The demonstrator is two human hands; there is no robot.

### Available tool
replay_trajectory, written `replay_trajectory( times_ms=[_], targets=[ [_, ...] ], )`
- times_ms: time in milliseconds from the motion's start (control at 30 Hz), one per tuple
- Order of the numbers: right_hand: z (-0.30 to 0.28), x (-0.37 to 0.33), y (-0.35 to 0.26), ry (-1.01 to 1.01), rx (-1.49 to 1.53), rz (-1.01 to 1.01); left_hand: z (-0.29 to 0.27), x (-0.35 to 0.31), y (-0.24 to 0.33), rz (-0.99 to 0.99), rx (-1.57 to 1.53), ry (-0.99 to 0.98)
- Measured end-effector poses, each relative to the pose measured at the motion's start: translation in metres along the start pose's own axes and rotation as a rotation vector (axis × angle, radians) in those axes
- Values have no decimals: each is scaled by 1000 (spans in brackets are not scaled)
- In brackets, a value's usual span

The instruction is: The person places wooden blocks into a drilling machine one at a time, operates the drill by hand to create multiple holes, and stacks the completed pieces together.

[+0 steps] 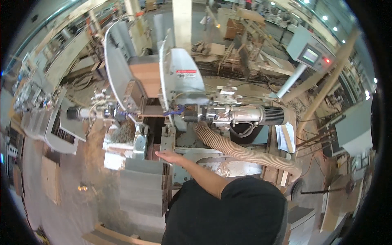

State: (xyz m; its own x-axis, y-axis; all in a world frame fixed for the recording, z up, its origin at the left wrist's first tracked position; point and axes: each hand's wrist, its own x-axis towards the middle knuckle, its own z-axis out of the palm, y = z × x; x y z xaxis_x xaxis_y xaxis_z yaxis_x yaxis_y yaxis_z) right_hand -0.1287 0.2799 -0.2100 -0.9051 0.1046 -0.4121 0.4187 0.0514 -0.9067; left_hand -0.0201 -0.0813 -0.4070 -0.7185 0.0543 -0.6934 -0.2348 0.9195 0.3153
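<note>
My right hand [169, 157] reaches leftward over the front of a machine, with its fingers stretched out and nothing visible in them. It is beside a metal guide block [168, 141] and just above the back right corner of a stack of grey flat panels [141, 188]. Whether the fingertips touch the machine cannot be made out. Beyond the hand, brown boards [145, 71] stand between two curved white upright guards [115, 67]. My left hand does not show.
A ribbed hose [228, 149] curves rightward from beneath a motor unit [272, 115]. Another motor [77, 113] sits left of the guards. A control panel [311, 55] with a lit screen stands at the far right. Sawdust lies on a ledge [122, 134].
</note>
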Motion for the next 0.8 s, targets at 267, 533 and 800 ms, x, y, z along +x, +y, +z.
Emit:
replay_trajectory(
  times_ms=[267,533,800],
  targets=[
    [-6,-10,36,25,124,135,-16,32,55,17,-44,-28],
    [-1,4,37,47,20,73,-20,37,59,-12,-189,-25],
    [-4,-4,30,47,60,51,-5,6,3,-90,-425,29]
  ],
)
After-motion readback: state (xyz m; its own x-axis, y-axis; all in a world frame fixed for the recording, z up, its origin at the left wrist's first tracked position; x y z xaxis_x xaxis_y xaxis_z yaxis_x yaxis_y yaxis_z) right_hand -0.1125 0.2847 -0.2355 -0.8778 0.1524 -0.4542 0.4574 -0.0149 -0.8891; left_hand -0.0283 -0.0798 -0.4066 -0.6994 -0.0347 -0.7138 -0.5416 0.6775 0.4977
